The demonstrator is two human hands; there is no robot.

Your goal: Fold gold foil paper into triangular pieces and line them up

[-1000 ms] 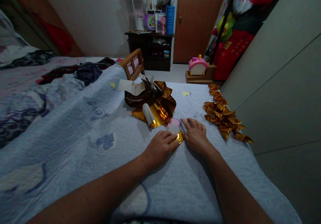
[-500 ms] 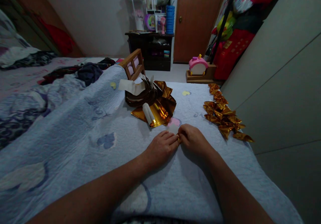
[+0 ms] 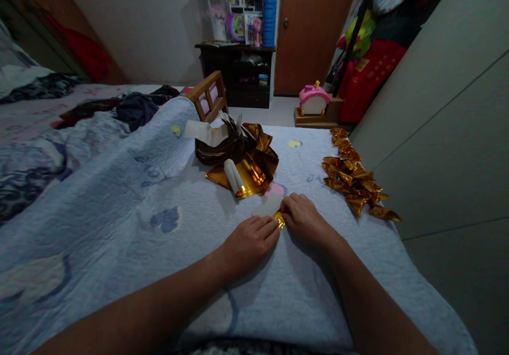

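Note:
A small sheet of gold foil paper [image 3: 274,209], white on its back, lies on the light blue quilt [image 3: 159,211] between my hands. My left hand [image 3: 248,243] rests flat on the quilt, its fingertips pressing the paper's near edge. My right hand [image 3: 304,217] is curled, fingers pinched on the paper's gold corner. Just beyond lies a pile of loose gold sheets [image 3: 246,164] with a white roll on it. A row of folded gold pieces [image 3: 353,177] lies to the right.
A small wooden chair [image 3: 209,97] stands beyond the bed's end. Dark clothes [image 3: 135,108] lie at the left on the bed. A grey wardrobe [image 3: 449,121] lines the right side. A pink toy [image 3: 314,100], a dark shelf and a door are farther back.
My right hand went from lying flat with fingers spread to a curled pinch on the paper. The left hand slid slightly nearer. The view tipped down a little.

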